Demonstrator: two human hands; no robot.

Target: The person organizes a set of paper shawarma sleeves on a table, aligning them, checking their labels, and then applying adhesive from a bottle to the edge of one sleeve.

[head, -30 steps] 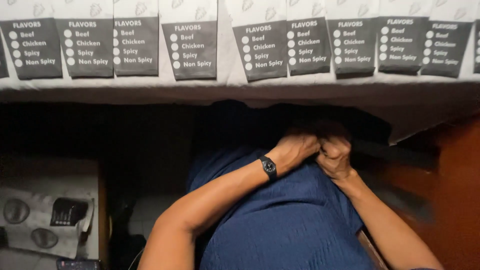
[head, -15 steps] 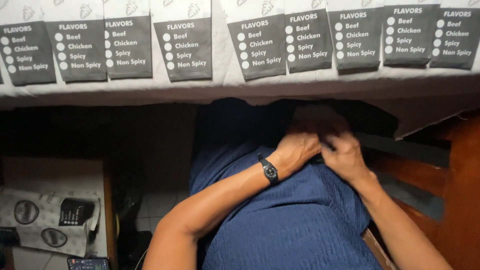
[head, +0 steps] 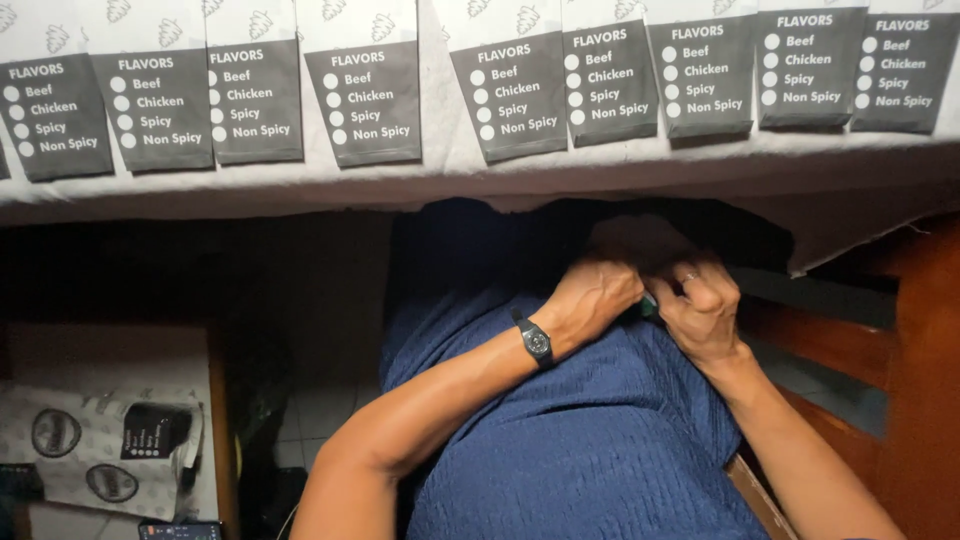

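Hands, two, bare, meeting over the lap on blue knit fabric point(head: 600, 440). Left hand point(head: 592, 298): fingers curled under, knuckles up, pressed against the right hand; black wristwatch point(head: 535, 340) strapped just behind it. Right hand point(head: 705, 310): fingers clenched, a ring on one of them. Between the fingers of both hands a small green item point(head: 648, 305) shows as a sliver only; its kind cannot be told, nor which hand grips it.

Above the fingers: edge of a white-covered surface point(head: 500, 175), carrying a row of white and grey paper sachets point(head: 365, 95) with printed panels, laid side by side, their lower ends near the surface's edge. Just beyond the fingertips, under that edge, deep shadow.

Right of the fingers: reddish-brown wooden frame point(head: 920, 330), near the right forearm.

Far left of the fingers and lower down: a loose pile of printed paper bags point(head: 100, 450) inside a wooden box.
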